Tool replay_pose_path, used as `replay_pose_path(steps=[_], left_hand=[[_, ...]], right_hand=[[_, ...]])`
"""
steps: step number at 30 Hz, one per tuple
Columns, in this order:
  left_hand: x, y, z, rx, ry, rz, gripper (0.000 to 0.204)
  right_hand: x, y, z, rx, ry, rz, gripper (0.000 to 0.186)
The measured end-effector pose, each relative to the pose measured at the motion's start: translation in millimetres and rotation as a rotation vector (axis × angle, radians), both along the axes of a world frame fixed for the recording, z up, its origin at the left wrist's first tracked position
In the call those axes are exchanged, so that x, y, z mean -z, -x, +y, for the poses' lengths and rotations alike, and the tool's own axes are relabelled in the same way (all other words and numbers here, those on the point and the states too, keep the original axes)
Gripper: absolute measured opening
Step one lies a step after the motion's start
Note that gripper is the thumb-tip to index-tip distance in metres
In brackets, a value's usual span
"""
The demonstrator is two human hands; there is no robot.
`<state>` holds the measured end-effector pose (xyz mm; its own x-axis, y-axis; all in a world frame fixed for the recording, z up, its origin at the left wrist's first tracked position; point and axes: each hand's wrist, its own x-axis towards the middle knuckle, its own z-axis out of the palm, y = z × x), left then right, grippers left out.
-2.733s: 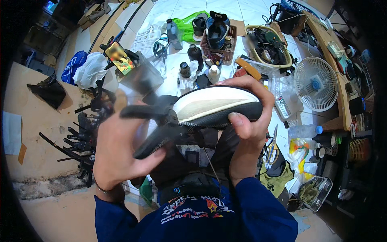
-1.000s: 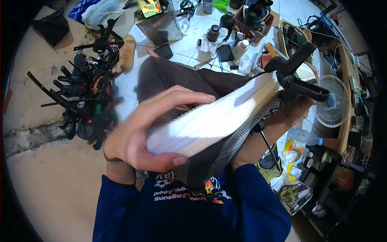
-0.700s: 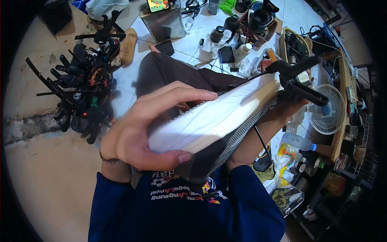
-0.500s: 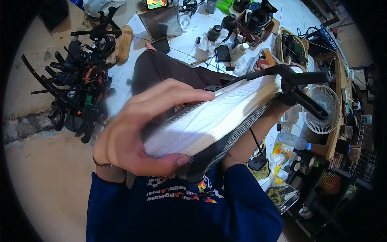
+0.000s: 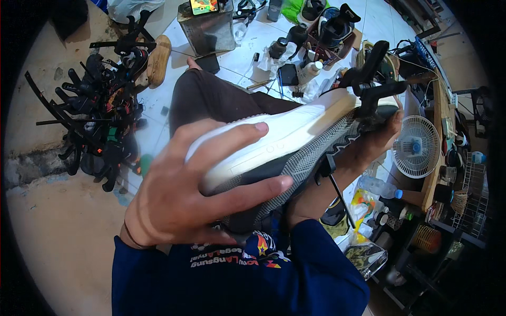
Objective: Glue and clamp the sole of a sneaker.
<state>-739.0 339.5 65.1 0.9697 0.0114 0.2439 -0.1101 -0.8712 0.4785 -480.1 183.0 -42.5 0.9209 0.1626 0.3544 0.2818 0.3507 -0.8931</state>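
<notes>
Above the lap, a white-soled sneaker (image 5: 295, 142) is held sole-up, seemingly to steady it. Its near end is gripped by the left hand (image 5: 195, 195), fingers wrapped around; its far end, bearing a black clamp (image 5: 371, 84), is cupped by the right hand (image 5: 377, 142).
</notes>
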Motion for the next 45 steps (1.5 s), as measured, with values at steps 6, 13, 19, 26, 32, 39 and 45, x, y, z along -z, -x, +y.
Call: replay_pose_path(steps=[6, 13, 19, 26, 32, 39, 45], left_hand=[[30, 2, -1, -0.039, -0.289, -0.248, 0.045], [18, 4, -6, -0.056, -0.203, -0.092, 0.043], [13, -3, 6, 0.098, -0.206, -0.094, 0.042], [13, -4, 3, -0.013, -0.081, -0.108, 0.045], [12, -3, 8, 0.012, -0.099, -0.104, 0.047], [20, -7, 28, 0.140, 0.462, -0.057, 0.089], [45, -11, 13, -0.036, 0.345, 0.027, 0.095]], right_hand=[[-9, 0, -9, 0.098, 0.024, -0.067, 0.076], [-9, -14, -22, 0.120, 0.095, -0.041, 0.074], [-5, 8, 2, 0.107, 0.101, -0.027, 0.068], [-7, -43, -11, 0.069, 0.081, -0.016, 0.061], [-9, -84, -17, 0.030, 0.051, -0.006, 0.054], [-13, 4, -13, 0.003, 0.008, 0.010, 0.047], [-14, 2, -13, 0.048, 0.201, -0.038, 0.044]])
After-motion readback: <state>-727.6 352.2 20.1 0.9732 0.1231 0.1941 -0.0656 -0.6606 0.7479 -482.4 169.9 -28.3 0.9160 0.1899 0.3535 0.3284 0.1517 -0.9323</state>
